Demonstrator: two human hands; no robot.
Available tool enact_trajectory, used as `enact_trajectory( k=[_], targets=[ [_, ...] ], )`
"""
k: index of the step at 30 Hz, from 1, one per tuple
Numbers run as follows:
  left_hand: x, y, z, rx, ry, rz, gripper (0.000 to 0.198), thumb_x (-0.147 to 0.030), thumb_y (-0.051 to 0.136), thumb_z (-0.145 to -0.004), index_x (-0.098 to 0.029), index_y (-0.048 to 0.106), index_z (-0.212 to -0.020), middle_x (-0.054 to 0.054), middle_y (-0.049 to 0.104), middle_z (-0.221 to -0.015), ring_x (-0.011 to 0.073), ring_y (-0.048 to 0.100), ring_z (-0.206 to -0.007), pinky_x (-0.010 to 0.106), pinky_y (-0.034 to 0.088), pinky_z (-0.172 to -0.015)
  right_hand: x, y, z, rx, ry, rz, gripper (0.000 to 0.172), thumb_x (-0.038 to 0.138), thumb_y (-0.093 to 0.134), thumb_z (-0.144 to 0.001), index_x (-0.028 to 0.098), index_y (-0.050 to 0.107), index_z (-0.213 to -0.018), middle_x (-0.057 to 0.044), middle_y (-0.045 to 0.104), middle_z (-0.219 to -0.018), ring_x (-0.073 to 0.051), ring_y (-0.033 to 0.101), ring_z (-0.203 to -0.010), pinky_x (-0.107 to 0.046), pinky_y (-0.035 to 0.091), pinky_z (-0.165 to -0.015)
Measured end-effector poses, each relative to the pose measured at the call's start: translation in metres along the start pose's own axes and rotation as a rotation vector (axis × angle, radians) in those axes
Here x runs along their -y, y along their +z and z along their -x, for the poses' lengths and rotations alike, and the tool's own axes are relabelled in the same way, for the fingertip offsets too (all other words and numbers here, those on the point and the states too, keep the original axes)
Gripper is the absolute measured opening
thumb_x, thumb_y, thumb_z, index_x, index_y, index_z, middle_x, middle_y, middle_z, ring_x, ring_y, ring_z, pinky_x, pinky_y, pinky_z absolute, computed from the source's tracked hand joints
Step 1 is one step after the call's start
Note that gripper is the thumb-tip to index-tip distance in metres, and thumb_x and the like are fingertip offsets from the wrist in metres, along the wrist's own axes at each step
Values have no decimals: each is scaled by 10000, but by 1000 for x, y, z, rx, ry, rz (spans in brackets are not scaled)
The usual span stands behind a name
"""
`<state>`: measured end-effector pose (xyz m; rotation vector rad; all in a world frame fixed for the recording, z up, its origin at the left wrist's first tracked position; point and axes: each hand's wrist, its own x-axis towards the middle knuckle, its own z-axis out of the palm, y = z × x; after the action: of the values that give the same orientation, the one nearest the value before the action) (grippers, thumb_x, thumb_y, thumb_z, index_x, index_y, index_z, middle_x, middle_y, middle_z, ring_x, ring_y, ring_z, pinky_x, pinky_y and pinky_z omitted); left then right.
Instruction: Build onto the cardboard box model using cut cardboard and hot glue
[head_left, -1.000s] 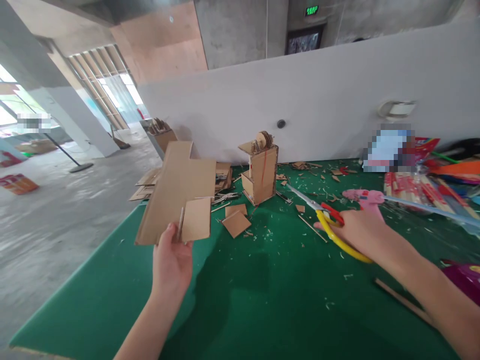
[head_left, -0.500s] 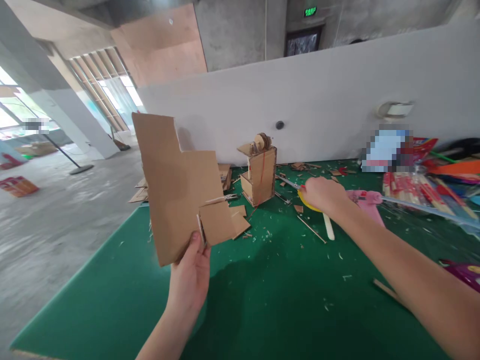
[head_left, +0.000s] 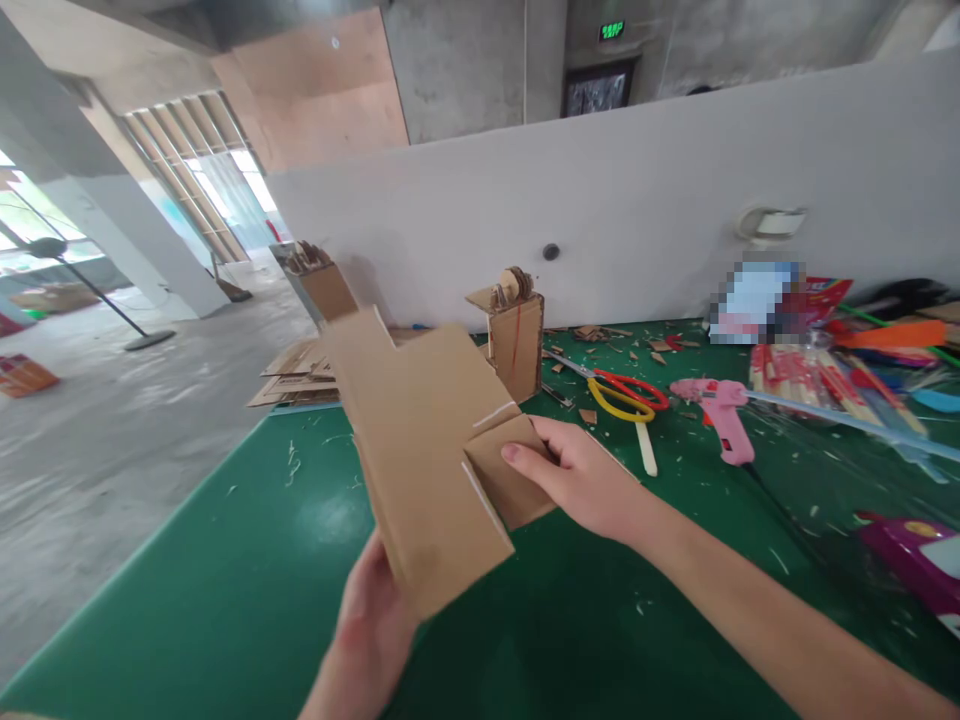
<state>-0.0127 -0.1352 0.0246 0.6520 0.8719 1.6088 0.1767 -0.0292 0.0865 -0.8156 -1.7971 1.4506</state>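
A large cut piece of cardboard [head_left: 420,430] is held up over the table, tilted, with notches along its edges. My left hand [head_left: 379,600] grips it from below at its lower left edge, the fingers mostly hidden behind it. My right hand [head_left: 581,470] pinches a small square cardboard flap [head_left: 510,465] at the sheet's right side, thumb on top. Slits run along two sides of this flap. Scissors [head_left: 626,393] with red and yellow handles lie on the table beyond my right hand.
A small cardboard box model [head_left: 517,345] with round discs on top stands near the white partition [head_left: 645,210]. Right of the scissors are a pink glue gun [head_left: 724,415] and packs of sticks [head_left: 802,380]. Stacked cardboard [head_left: 300,370] and scraps lie on the green table [head_left: 225,560].
My right hand has let go of the scissors, leaving them on the table, and now holds the flap. The cardboard has tipped and moved right and down.
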Motion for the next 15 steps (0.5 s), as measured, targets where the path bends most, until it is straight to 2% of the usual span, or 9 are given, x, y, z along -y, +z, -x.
enact_trajectory(
  k=[1,2,3,5,9,11,13,15],
  targets=[
    [-11,-7,-3,16,-1,19,882,-746,721,-421,-261,628,-1151,72,583,-1295,398,395,-1298,482,431,-1021,2,-5,2,7,-1,55,264,399,512,-896,181,612,-1006,-41,650,-912,-173,594,-824,-288,454,-700],
    [-22,-12,-6,51,-77,44,950,-731,752,-358,-225,629,-1152,104,601,-1264,428,418,-1270,504,448,-994,3,-9,4,20,2,97,255,395,507,-899,180,611,-988,-37,645,-900,-168,586,-805,-278,442,-679],
    [-32,-14,-11,37,-152,55,920,-693,772,-386,-208,627,-1155,117,627,-1219,429,459,-1237,508,471,-963,4,-12,6,40,7,125,248,390,499,-904,183,607,-986,-34,642,-902,-164,579,-798,-270,432,-665],
    [-45,-11,-21,-66,-286,56,750,-623,758,-518,-204,637,-1128,115,699,-1052,400,578,-1113,488,534,-866,5,-12,9,75,12,160,242,384,479,-914,192,596,-1003,-29,637,-920,-157,566,-791,-259,416,-645],
    [-41,11,-36,-294,-521,-3,476,-442,625,-765,-134,626,-1127,135,725,-833,331,702,-809,434,592,-673,2,-2,11,111,-12,289,205,367,477,-912,187,572,-887,-4,597,-805,-126,497,-681,-240,359,-568],
    [-36,18,-41,-371,-475,-42,338,-264,594,-811,-114,621,-1112,117,728,-813,265,710,-702,370,599,-627,0,1,13,112,-31,334,211,352,481,-909,187,533,-789,17,557,-725,-107,457,-624,-235,326,-535],
    [-35,16,-46,-444,-315,-52,237,-128,557,-822,-114,631,-1047,77,729,-787,195,700,-626,296,597,-597,-4,1,16,46,-28,339,261,372,479,-907,190,487,-720,30,510,-660,-97,427,-575,-235,298,-503],
    [-40,6,-51,-539,-142,-48,164,-94,523,-844,-125,640,-953,33,718,-729,141,676,-558,238,585,-561,-10,-5,19,-80,22,263,293,430,483,-896,194,485,-723,22,509,-656,-105,453,-571,-238,310,-490]
  ],
)
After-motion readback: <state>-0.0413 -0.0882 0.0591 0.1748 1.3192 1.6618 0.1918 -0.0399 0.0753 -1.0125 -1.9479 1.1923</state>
